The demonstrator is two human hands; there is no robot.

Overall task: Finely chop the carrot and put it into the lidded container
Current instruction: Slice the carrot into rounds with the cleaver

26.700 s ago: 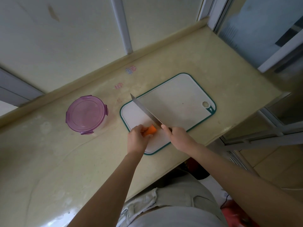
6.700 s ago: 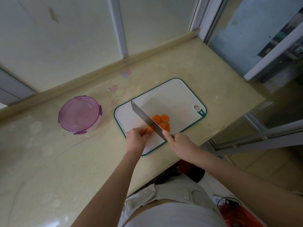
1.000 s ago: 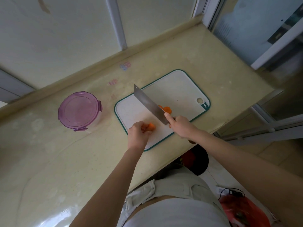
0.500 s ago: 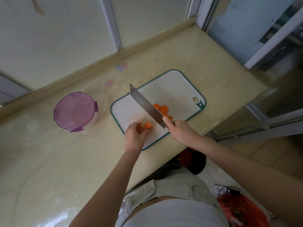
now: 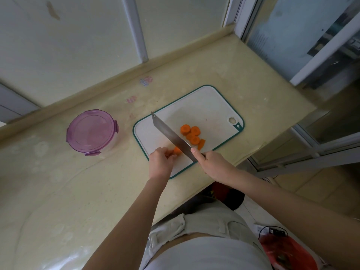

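Head view: left hand (image 5: 160, 162) pinches a tiny carrot stub (image 5: 177, 150), right hand (image 5: 212, 162) grips the knife (image 5: 171, 135); such closeness risks cut fingers (image 5: 172, 155).

From my station I am watching the cutting board (image 5: 206, 106) lying on the counter (image 5: 78, 191), the lidded container (image 5: 91, 131) sitting well apart to its left. The knife (image 5: 171, 136) is slanting across the board; carrot slices (image 5: 191, 134) are lying just right of its blade, the carrot stub (image 5: 177, 150) just left, near the board's near edge. The left hand (image 5: 160, 163) is holding the stub, the right hand (image 5: 212, 161) the knife.
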